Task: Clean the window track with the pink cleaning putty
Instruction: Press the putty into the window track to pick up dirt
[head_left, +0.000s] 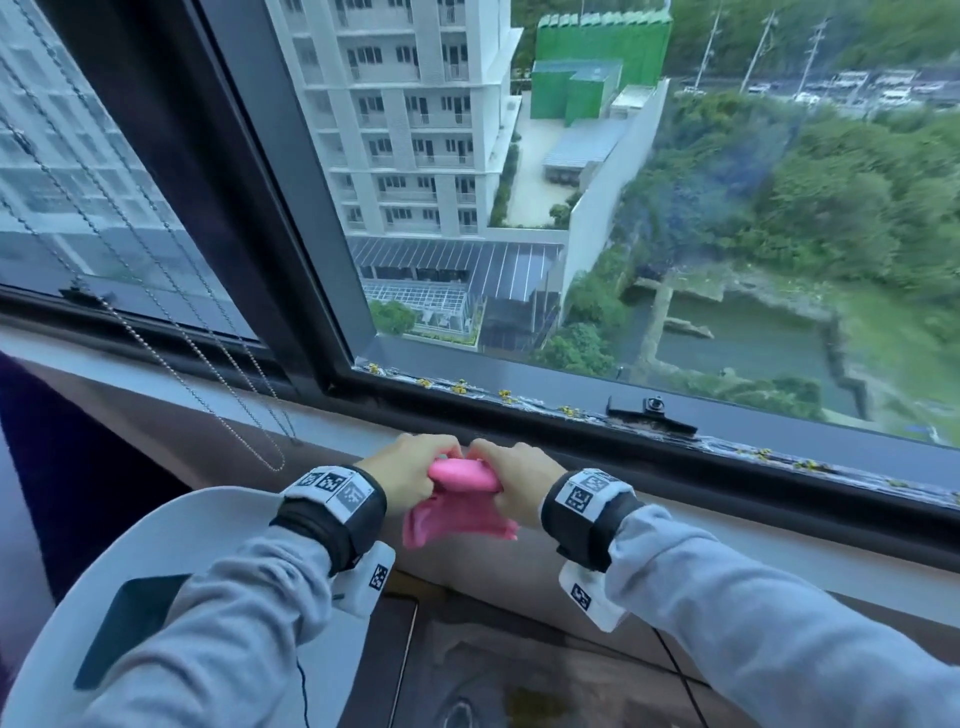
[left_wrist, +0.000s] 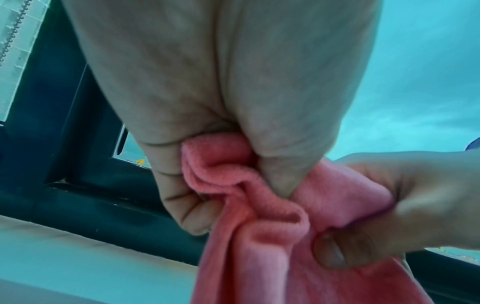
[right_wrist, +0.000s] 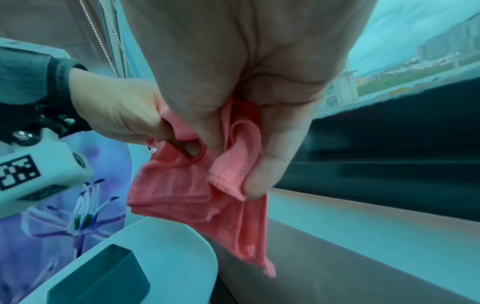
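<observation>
Head view, hands: left hand (head_left: 402, 475) and right hand (head_left: 514, 480) meet just inside the window sill (head_left: 675, 525), knuckles almost touching, both curled round one pink item.
Head view, pink item: a smooth pink lump (head_left: 464, 475) sits between the fists, with a limp pink flap hanging below; whether putty lies wrapped inside cannot be told.
Head view, window track (head_left: 519, 402): dark channel beyond the hands, apart from them, carrying yellow debris (head_left: 460, 387) in small clumps, wet-looking residue and a black latch fitting (head_left: 652, 410). Judged not yet cleaned.
Head view, surroundings: bead chain (head_left: 171, 332) hangs left of the hands; a white chair back (head_left: 171, 525) sits under the left forearm.
Left wrist view: the left hand (left_wrist: 221, 98) pinches bunched folds with a woven, towel-like surface, reading as a pink cloth (left_wrist: 259, 216); the right hand (left_wrist: 389, 205) grips the adjoining fold.
Right wrist view: thumb and fingers of the right hand (right_wrist: 233, 72) clamp a folded hem; the loose cloth corner (right_wrist: 246, 236) dangles free.
Assessment: paired grips suggest folding or bunching the material into a pad narrow enough for the channel.
</observation>
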